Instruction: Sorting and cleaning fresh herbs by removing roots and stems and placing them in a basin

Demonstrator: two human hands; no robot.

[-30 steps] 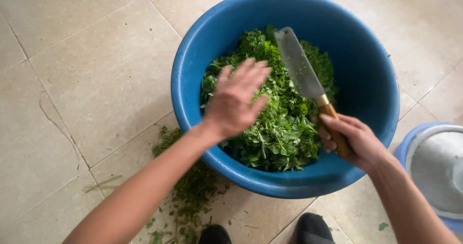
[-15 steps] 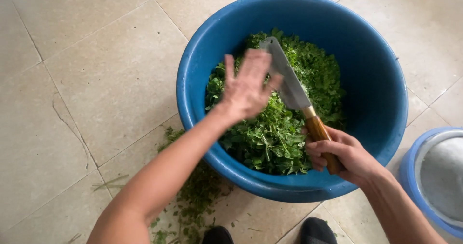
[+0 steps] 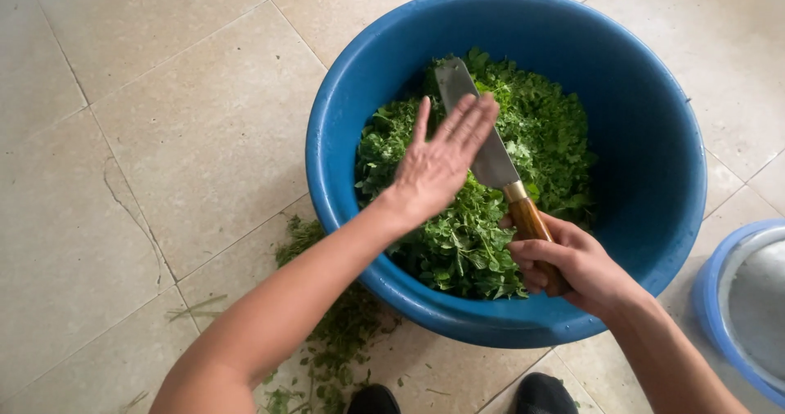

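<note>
A big blue plastic basin (image 3: pixel 654 136) stands on the tiled floor, filled with chopped green leaves (image 3: pixel 540 128). My right hand (image 3: pixel 572 263) grips the wooden handle of a cleaver (image 3: pixel 474 128), whose broad steel blade lies over the leaves, pointing away from me. My left hand (image 3: pixel 437 164) is flat with fingers stretched out, resting against the side of the blade.
Loose green scraps (image 3: pixel 327 332) lie scattered on the beige floor tiles by the basin's near left side. A second blue basin (image 3: pixel 711 299) with a grey inside shows at the right edge. My shoe tips (image 3: pixel 536 393) show at the bottom edge.
The cleaver has swung left across the basin. My left hand has come onto the blade's side, fingers now laid along it, where before it hovered apart over the leaves.
</note>
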